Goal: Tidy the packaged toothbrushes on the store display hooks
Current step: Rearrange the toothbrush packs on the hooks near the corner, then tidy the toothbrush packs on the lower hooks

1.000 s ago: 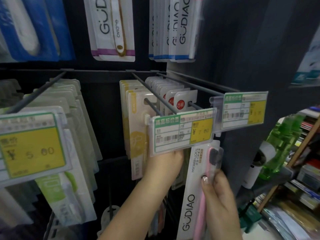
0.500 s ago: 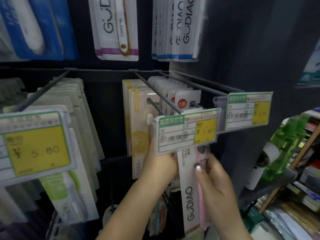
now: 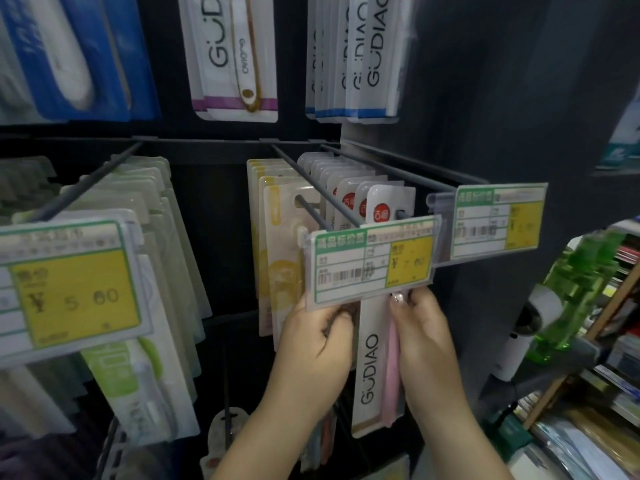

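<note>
A white GUDIAO toothbrush pack (image 3: 372, 368) with a pink brush hangs at the front of the right-hand display hook (image 3: 401, 214), its top hole on the hook. My right hand (image 3: 420, 336) grips this pack's right edge just under the price tag (image 3: 372, 259). My left hand (image 3: 318, 341) is curled round the packs hanging behind and left of it; which packs it holds is hidden by the tag. More white packs with red dots (image 3: 349, 192) hang in a row behind. Cream and yellow packs (image 3: 277, 244) hang on the hook to the left.
A second price tag (image 3: 498, 220) sticks out on the right. Green-and-white packs (image 3: 145, 271) hang on the left hook behind a yellow 5.60 tag (image 3: 69, 292). More packs (image 3: 235, 57) hang above. A dark panel (image 3: 502, 98) and a cluttered shelf with a green bottle (image 3: 575, 292) stand right.
My right hand has lifted the GUDIAO pack upward and its top now sits on the hook behind the price tag. My left hand has stayed on the packs under the tag.
</note>
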The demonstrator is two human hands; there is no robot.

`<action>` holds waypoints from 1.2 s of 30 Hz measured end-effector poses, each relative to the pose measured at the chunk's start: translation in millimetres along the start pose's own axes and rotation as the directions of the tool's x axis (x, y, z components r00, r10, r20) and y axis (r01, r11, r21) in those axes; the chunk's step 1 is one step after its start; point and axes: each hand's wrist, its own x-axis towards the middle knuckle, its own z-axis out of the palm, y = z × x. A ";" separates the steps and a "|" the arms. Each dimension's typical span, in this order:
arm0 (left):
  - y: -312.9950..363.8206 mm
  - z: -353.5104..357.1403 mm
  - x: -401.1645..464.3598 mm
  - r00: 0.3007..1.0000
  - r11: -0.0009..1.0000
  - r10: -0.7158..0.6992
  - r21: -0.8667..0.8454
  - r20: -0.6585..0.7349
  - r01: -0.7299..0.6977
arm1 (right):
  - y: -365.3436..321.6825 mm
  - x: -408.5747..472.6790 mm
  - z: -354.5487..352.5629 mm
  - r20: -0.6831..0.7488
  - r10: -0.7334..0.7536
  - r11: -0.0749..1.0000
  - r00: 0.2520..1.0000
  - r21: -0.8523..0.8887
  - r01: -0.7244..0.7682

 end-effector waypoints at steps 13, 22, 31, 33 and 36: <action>-9.1 3.7 -16.6 0.998 0.971 -0.034 0.236 -0.049 0.045 | 20.7 0.4 2.2 -0.077 -0.044 0.994 0.996 -0.105 0.036; -14.3 0.4 -36.5 0.988 0.935 -0.142 0.319 -0.066 0.156 | 38.6 -19.8 -8.8 -0.065 0.082 0.959 0.995 -0.267 -0.096; -11.2 4.4 -65.4 0.973 0.902 -0.205 0.366 -0.102 0.229 | 53.0 -41.9 -20.9 0.047 0.374 0.920 0.926 -0.142 -0.365; -11.9 4.9 -74.0 0.969 0.879 -0.215 0.410 -0.118 0.245 | 63.0 -47.8 -26.0 0.081 0.446 0.893 0.891 -0.115 -0.436; -8.2 -1.3 -86.9 0.958 0.846 -0.243 0.450 -0.152 0.286 | 67.9 -54.2 -29.1 0.085 0.503 0.864 0.860 -0.075 -0.498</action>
